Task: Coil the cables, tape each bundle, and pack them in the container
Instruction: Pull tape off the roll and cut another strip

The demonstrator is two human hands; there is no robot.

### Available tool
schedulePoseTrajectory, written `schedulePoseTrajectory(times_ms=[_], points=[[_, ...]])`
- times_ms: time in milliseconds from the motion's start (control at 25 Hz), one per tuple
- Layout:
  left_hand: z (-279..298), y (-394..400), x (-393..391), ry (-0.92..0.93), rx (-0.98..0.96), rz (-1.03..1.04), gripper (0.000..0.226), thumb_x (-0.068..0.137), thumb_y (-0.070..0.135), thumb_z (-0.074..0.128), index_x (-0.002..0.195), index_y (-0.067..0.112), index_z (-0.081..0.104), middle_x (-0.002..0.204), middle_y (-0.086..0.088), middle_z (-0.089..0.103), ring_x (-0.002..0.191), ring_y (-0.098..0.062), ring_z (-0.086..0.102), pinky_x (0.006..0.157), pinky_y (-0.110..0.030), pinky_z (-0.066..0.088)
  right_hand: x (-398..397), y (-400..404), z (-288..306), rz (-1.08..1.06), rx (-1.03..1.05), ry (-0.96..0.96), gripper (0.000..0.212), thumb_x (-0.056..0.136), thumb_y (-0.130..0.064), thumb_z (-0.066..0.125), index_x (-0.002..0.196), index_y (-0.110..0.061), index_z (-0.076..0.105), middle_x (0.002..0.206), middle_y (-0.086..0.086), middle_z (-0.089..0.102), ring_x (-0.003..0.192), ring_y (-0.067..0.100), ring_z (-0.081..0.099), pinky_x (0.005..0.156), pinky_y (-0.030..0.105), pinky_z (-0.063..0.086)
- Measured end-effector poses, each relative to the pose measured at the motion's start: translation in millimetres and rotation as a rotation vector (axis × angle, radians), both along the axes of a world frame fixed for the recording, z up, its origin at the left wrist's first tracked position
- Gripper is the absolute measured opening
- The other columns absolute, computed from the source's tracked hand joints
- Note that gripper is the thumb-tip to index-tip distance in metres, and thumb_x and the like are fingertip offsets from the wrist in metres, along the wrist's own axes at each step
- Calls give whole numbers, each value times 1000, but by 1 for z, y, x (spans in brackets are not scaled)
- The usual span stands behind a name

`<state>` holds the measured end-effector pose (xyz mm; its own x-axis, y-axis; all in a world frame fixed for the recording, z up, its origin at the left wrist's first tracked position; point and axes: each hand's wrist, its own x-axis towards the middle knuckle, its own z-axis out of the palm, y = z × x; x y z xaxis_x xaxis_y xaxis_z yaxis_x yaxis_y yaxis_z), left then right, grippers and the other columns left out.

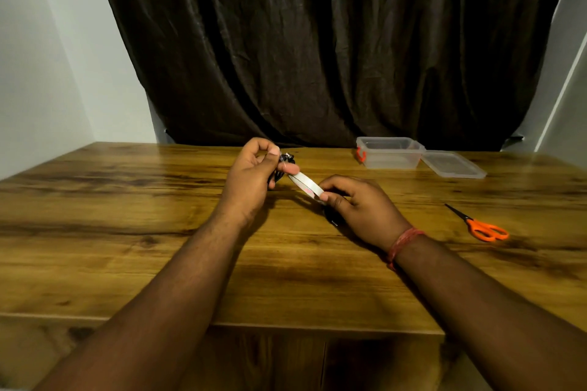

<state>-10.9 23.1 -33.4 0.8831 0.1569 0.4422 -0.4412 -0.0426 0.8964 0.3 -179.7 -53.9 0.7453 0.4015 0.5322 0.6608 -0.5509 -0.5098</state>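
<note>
Dark curtain (317,41), pale walls (47,57), seemingly wooden table (127,216).

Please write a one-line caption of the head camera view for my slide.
Left hand holds a coiled black cable while right hand pulls white tape toward it.

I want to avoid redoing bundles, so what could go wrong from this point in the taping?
1. The left hand pinches the coiled cable in a small grip; the coil may spring loose as tape pulls on it.
2. The tape strip is stretched in the air toward the right hand; it could twist and stick to itself.
3. The scissors lie off to the right, so cutting likely means letting go with one hand.
</note>
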Motion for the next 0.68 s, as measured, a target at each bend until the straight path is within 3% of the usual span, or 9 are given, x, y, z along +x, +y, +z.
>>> schedulePoseTrajectory(times_ms=[160, 240, 360, 480, 680], points=[[1, -8, -7, 30, 103, 100, 10, 104, 23, 45, 101, 21, 55, 79, 3, 75, 50, 6, 53, 55, -22, 39, 6, 3, -4, -55, -88, -37, 16, 95, -28, 61, 108, -28, 69, 99, -11, 69, 90, 5, 59, 79, 32, 50], [0, -12, -8, 72, 149, 118, 11, 104, 24, 45, 102, 20, 55, 83, 1, 76, 48, 5, 51, 51, -18, 39, 7, 4, -5, -68, -160, -40, 18, 94, -30, 62, 111, -30, 68, 105, -10, 68, 95, 7, 60, 82, 32, 50], [-5, -12, -5, 113, 166, 107, 12, 103, 27, 46, 97, 24, 56, 81, 4, 76, 52, -3, 50, 55, -26, 39, 6, 4, -5, -75, -207, -37, 21, 92, -32, 63, 113, -31, 65, 110, -10, 67, 101, 9, 59, 85, 33, 51], [-8, -11, -3, 151, 109, 81, 10, 102, 28, 48, 101, 23, 57, 82, 1, 77, 54, -8, 50, 61, -34, 40, 6, -4, 1, -126, -159, -50, 19, 92, -33, 63, 111, -31, 64, 112, -11, 65, 104, 9, 56, 87, 35, 50], [-10, -10, -1, 155, 69, 55, 10, 102, 25, 48, 99, 23, 57, 80, 0, 77, 47, -1, 49, 57, -32, 39, 5, -37, 13, -419, 22, -93, 8, 94, -27, 59, 99, -25, 65, 101, -7, 62, 99, 13, 56, 86, 36, 50]])
